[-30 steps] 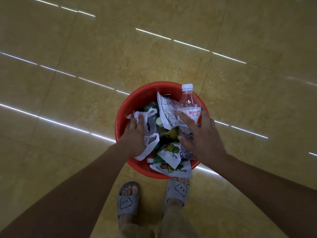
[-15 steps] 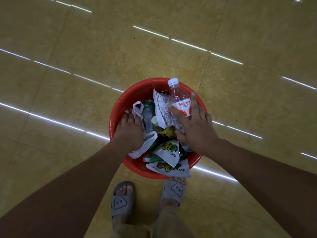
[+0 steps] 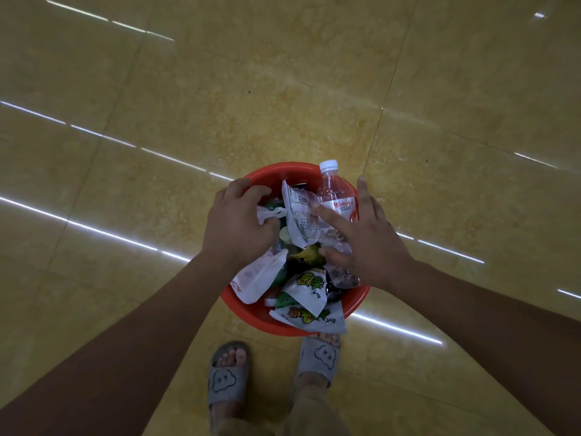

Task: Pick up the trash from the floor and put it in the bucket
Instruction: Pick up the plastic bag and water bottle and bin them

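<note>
A round red plastic bucket [image 3: 257, 319] stands on the glossy yellow tiled floor [image 3: 188, 89], just ahead of two grey slide sandals [image 3: 228, 377]. It is heaped with trash: a clear plastic bottle with a red label [image 3: 336, 196], green-and-white snack wrappers [image 3: 309, 286] and a crumpled white plastic bag [image 3: 257, 278]. The right hand [image 3: 371, 243] lies over the bottle, fingers [image 3: 363, 196] straight and spread. The left hand [image 3: 235, 225] curls its fingers [image 3: 251, 191], seemingly gripping the bag, though the palm hides the hold.
</note>
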Action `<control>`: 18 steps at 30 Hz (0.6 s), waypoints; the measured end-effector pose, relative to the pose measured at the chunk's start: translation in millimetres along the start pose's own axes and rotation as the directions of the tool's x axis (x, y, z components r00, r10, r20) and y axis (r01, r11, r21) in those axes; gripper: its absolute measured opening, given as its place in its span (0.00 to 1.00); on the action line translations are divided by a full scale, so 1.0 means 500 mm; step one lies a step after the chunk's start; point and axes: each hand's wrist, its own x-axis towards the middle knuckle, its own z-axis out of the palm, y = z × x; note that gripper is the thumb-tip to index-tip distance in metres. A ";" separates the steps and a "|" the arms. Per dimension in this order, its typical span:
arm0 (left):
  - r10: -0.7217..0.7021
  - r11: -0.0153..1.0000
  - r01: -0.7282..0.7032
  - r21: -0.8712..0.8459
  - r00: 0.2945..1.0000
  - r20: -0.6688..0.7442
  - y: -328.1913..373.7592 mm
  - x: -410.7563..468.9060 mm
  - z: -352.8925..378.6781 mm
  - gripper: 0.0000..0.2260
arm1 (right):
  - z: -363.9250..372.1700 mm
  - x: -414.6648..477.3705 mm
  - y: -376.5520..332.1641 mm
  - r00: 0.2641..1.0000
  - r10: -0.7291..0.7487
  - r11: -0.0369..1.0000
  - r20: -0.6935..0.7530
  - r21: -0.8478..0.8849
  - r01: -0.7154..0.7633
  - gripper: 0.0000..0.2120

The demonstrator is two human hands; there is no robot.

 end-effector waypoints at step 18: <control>0.131 0.986 -0.134 0.098 0.990 0.044 0.228 -0.002 -0.199 0.27 | -0.242 -0.091 -0.023 0.997 0.078 0.996 0.004 -0.040 -0.077 0.38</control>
